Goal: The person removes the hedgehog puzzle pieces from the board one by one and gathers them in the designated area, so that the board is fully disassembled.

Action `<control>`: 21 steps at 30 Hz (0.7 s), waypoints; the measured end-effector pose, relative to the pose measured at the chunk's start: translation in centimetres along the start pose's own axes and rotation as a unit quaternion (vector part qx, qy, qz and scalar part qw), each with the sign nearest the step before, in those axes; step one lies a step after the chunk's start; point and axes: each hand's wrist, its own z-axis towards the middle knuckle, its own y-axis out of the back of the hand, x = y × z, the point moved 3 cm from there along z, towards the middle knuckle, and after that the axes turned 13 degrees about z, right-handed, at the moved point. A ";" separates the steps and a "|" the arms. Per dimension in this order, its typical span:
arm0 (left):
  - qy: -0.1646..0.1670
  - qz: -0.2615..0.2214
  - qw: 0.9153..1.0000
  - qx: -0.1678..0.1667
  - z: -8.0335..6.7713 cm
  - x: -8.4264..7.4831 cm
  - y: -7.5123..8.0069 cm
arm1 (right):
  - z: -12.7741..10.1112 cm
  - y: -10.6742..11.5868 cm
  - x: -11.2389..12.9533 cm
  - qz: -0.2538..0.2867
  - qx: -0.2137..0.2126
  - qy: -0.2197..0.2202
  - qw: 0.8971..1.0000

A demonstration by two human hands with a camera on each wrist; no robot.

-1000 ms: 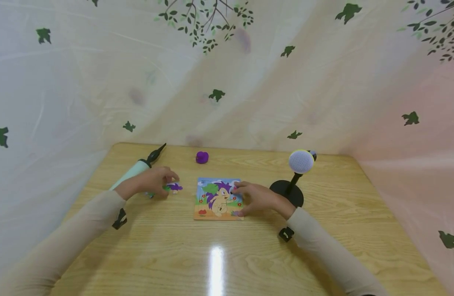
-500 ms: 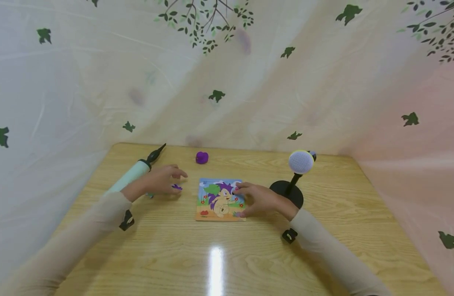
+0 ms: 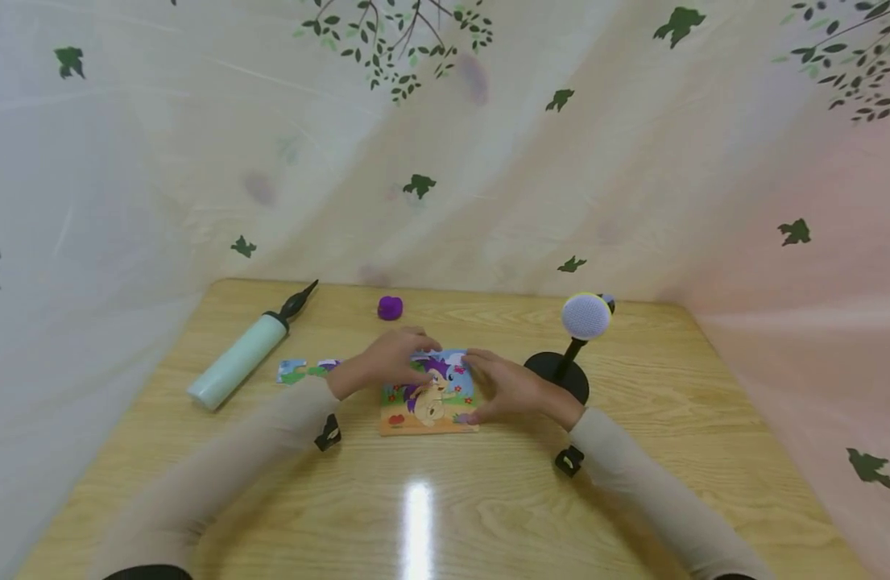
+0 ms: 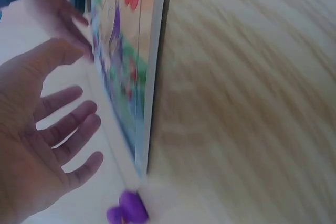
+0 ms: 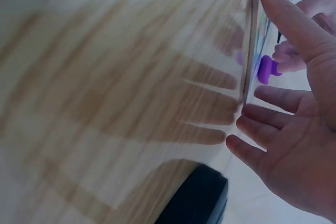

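1. Fingers first: the left hand [image 3: 382, 362] has its fingers [image 4: 68, 129] spread and straight over the far left corner of the puzzle [image 3: 430, 395], holding nothing that I can see; whether the tips press the board I cannot tell
2. Right hand [image 3: 506, 387] lies along the puzzle's right edge, fingers [image 5: 262, 119] apart and relaxed, thumb stretched along the top face; it steadies the board and grips nothing
3. The puzzle sits flat near the middle of the table [image 3: 633, 499], between the two hands, with a purple hedgehog picture on it
4. By my reckoning it is a thin, stiff wooden board, light, and liable to slide on the glossy top; taking it by two opposite edges, or pressing down on a corner, would hold it best. Loose pieces would likely tip out if it were tilted
5. Two loose pieces [image 3: 307, 370] lie just left of the left wrist, apart from the board
6. Further left a pale green pump [image 3: 242, 358] lies slantwise; a small purple lump [image 3: 390, 308] sits near the far edge
7. Right of the puzzle a microphone [image 3: 585, 318] stands on a black round base
8. The table is pale wood grain with a glare streak near the front; draped sheeting printed with leaves [image 3: 419, 185] closes in the room on all sides
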 end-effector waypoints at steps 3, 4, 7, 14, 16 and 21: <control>0.000 0.020 1.000 0.003 1.1 -0.9 -0.8 | -0.1 0.2 -0.2 0.000 0.000 -0.002 1.000; 0.003 0.024 1.000 0.005 1.4 -1.1 -1.0 | -0.1 0.2 -0.3 -0.001 0.000 -0.004 1.000; 0.013 0.022 1.000 0.014 2.2 -1.7 -1.5 | -0.3 0.4 -0.4 -0.010 0.001 -0.006 1.000; 0.008 0.020 0.999 0.046 3.6 -2.5 -2.1 | -0.8 0.5 -0.3 -0.029 0.004 -0.015 0.999; 0.004 0.013 0.998 0.059 4.0 -2.6 -2.0 | -0.9 0.6 -0.2 -0.033 0.003 -0.014 0.999; 0.003 -0.003 0.996 0.092 4.7 -2.7 -1.8 | -1.0 0.7 0.1 -0.042 0.001 -0.013 0.999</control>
